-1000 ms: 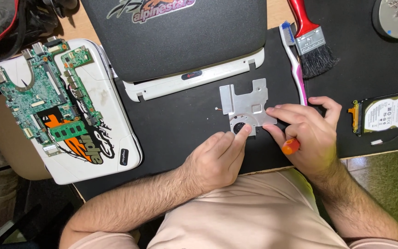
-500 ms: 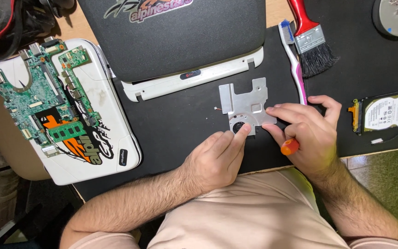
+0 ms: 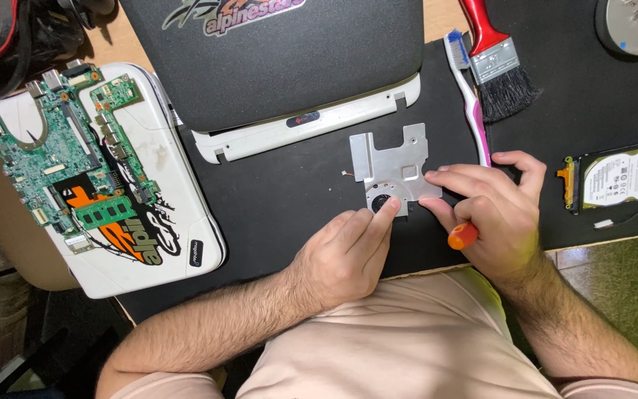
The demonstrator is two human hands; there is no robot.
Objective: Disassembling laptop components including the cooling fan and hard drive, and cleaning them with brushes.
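Left hand [image 3: 348, 255] lies flat, fingers loosely extended, index fingertip pressing the lower edge of the silver metal fan plate [image 3: 393, 159] by its round dark fan opening. Right hand [image 3: 492, 210] is clenched around a screwdriver [image 3: 463, 236], its orange handle end poking out below the palm, tip hidden at the plate's right edge. The plate sits mid-tabletop on the black mat [image 3: 289, 199], just below the white laptop edge [image 3: 308, 129]. A pink toothbrush [image 3: 470, 96] runs just beside its right side, a red-handled paintbrush [image 3: 496, 59] beyond. The hard drive [image 3: 622, 177] rests well apart to the right. The green motherboard [image 3: 60, 159] sits on a white laptop shell [image 3: 164, 214] at the left, with open mat between.
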